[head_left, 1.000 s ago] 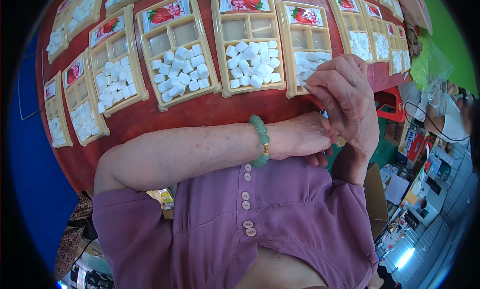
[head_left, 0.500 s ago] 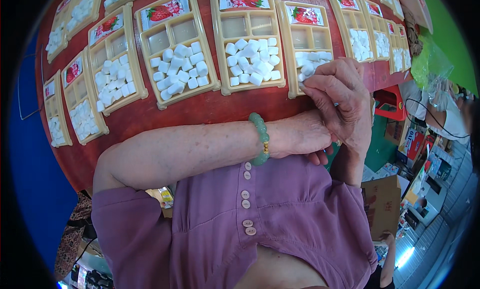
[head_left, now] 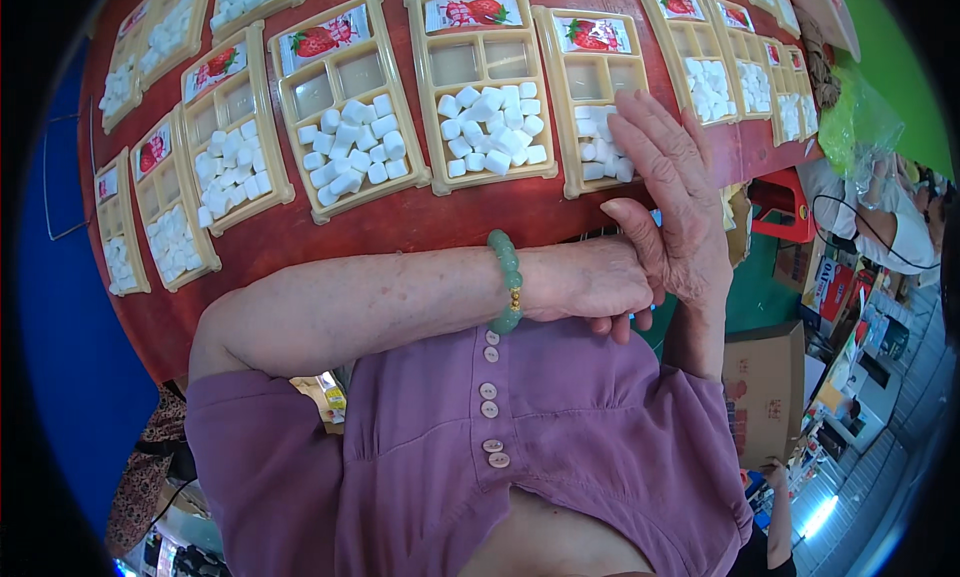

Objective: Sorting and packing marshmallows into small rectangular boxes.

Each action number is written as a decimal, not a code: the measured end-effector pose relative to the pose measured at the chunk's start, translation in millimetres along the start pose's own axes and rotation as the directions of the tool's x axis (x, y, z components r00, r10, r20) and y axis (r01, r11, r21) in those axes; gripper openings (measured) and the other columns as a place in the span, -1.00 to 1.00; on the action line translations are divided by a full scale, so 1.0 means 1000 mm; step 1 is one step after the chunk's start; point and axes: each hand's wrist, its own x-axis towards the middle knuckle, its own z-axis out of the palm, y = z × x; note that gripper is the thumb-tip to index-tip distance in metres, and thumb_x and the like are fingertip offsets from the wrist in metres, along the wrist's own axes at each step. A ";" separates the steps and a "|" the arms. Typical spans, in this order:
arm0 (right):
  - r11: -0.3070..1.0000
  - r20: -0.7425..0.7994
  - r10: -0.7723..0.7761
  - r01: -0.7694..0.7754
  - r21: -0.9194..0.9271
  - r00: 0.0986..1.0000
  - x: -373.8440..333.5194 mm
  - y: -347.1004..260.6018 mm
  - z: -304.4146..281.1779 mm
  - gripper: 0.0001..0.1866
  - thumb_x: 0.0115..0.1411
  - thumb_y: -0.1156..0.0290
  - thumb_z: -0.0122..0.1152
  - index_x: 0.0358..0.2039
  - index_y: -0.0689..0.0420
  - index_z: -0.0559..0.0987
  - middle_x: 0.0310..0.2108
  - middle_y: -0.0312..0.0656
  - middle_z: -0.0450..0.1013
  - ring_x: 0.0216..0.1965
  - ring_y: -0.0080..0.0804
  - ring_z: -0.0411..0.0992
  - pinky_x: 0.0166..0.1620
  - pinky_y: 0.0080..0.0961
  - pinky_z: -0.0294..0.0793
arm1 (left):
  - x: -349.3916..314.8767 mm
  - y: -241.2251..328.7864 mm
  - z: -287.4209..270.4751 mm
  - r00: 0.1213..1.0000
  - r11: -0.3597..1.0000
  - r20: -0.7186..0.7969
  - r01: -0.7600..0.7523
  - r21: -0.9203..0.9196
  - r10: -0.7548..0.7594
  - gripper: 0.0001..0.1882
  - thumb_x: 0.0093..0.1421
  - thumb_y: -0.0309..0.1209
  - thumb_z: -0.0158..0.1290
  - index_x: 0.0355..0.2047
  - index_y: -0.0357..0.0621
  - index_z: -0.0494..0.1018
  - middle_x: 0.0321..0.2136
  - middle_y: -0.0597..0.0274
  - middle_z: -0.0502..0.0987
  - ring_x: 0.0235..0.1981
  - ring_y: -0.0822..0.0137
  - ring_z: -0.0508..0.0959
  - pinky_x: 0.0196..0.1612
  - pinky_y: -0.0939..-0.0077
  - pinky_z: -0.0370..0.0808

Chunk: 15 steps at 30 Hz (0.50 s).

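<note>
My right hand [head_left: 672, 202] is held over the right edge of a cream plastic tray [head_left: 549, 87], fingers stretched out and thumb apart, with nothing in it. White marshmallow-like pieces [head_left: 598, 152] fill that tray's large near compartment; the hand hides some of them. A strawberry-printed sachet [head_left: 592, 35] lies in its far compartment, and the two small middle compartments look bare. My left arm, with a green bead bracelet [head_left: 506, 282], crosses in front of me. My left hand [head_left: 590, 277] lies partly under my right wrist, fingers curled; bits of blue show beside it, but what it holds is hidden.
Similar trays stand in rows along the red table [head_left: 350, 232], including a full one [head_left: 430, 87] just left. A red plastic crate [head_left: 785, 205] and a cardboard box [head_left: 765, 387] are at the right. Another person's white sleeve [head_left: 880, 212] shows there.
My right hand has let go above the marshmallow-like pieces: its pinched fingers have opened and straightened. The trays appear slightly farther left in the view. My left hand stays much the same.
</note>
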 end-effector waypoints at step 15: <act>0.997 -0.157 0.078 -0.076 0.017 0.985 0.017 -0.003 0.006 -0.72 0.01 0.55 0.36 -0.20 0.15 0.62 -0.26 -0.17 0.51 -0.20 -0.28 0.44 -0.09 -0.38 0.33 | 0.013 -0.024 0.000 0.989 0.986 -0.045 -0.143 -0.086 0.140 -0.76 0.16 -0.45 -0.08 -0.25 -0.37 0.46 -0.40 0.08 0.58 -0.55 0.34 0.62 -0.58 0.56 0.48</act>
